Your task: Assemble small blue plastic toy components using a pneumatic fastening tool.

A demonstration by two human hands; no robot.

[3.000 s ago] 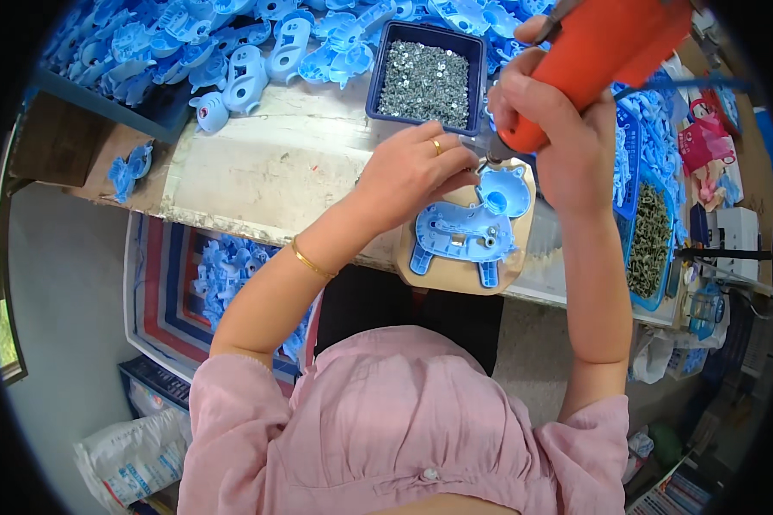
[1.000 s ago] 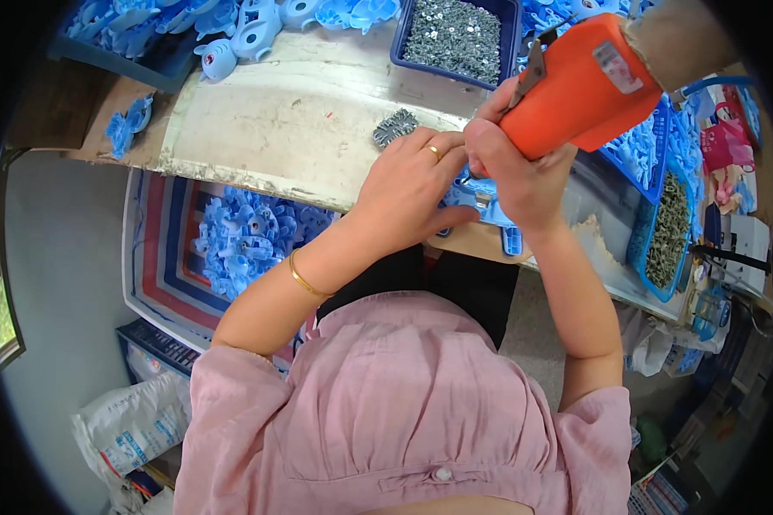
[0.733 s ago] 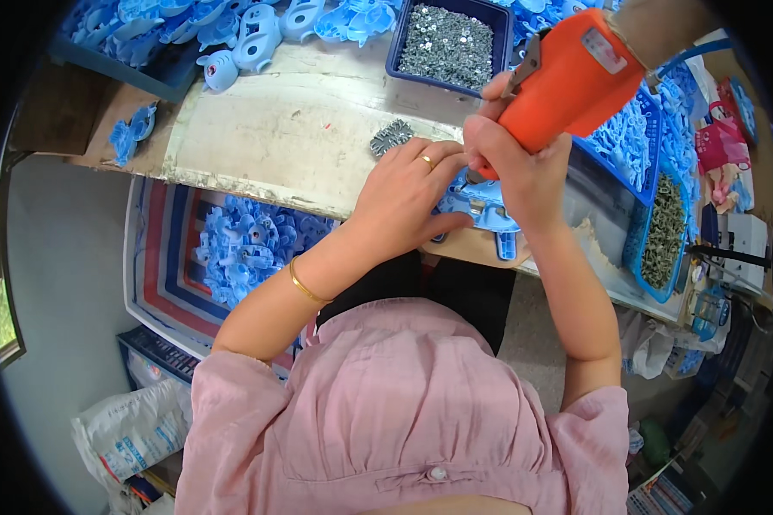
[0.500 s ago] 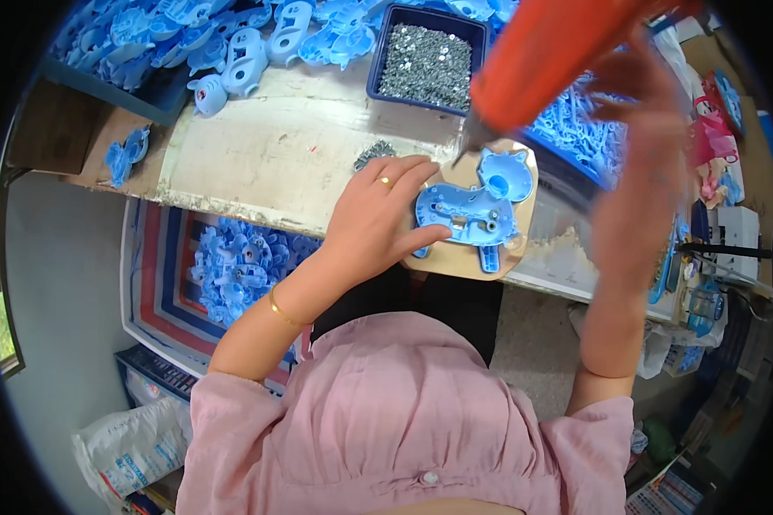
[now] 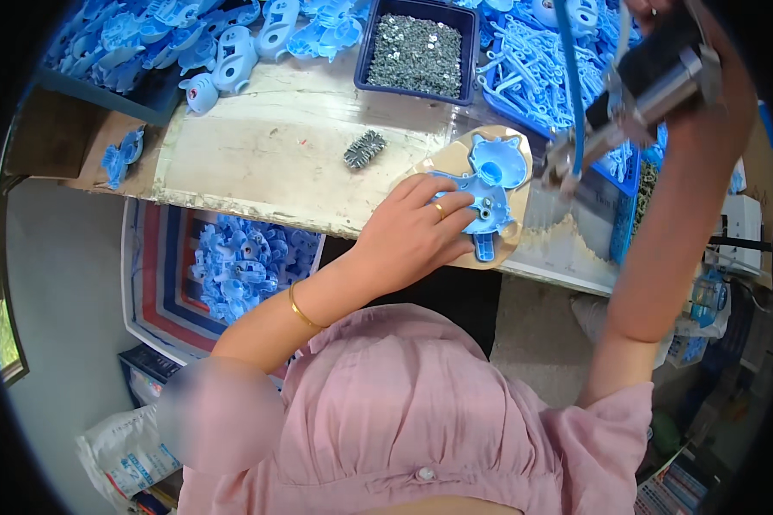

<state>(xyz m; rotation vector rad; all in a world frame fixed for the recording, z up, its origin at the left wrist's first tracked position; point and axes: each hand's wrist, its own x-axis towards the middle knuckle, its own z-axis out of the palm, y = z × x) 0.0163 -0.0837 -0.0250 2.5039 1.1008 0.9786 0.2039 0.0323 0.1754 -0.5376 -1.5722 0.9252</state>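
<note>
A blue plastic animal-shaped shell (image 5: 494,163) lies hollow side up on a tan board with rounded corners (image 5: 514,230). My left hand (image 5: 421,215) reaches over the shell's near left part, its fingers curled onto it and partly hiding it. Up at the top right, my right hand (image 5: 720,39) is raised, with its fingers mostly hidden or cut off by the picture edge. In front of it hangs a black and metal device (image 5: 661,73), blurred at its lower end; whether the hand grips it does not show. A small pile of screws (image 5: 364,149) sits left of the board.
A dark blue tray of small metal parts (image 5: 468,60) stands behind the board. To its right is a bin of thin blue pieces (image 5: 532,69). Blue shells (image 5: 146,39) heap up at the far left, and more fill a striped bag (image 5: 150,292) below the table. A blue hose (image 5: 569,77) hangs down.
My left hand has slid right, further over the shell. My right hand has risen toward the upper right. The red power screwdriver has left view; the black and metal device and blue hose now show.
</note>
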